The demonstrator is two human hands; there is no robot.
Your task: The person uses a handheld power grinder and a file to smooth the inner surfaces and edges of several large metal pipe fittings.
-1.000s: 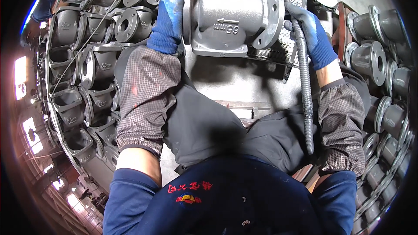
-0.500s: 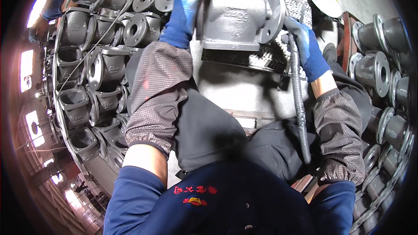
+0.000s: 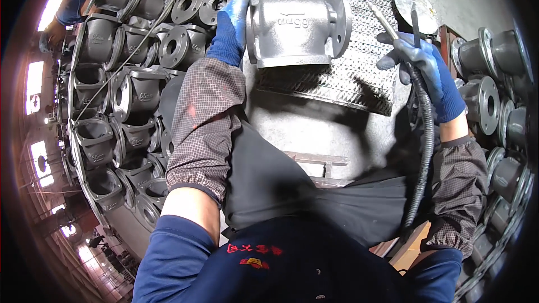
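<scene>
Holding tool (image 3: 383, 20) clear of flange edge (image 3: 346, 22)

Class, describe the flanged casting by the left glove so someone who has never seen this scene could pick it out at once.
Start at the patterned metal plate at top centre. Overlapping its left part in view, against the blue-gloved left hand, is a silvery flanged metal casting. Unlike the grey castings crowded in rows further left, it is outside the rows and looks brighter.
</scene>
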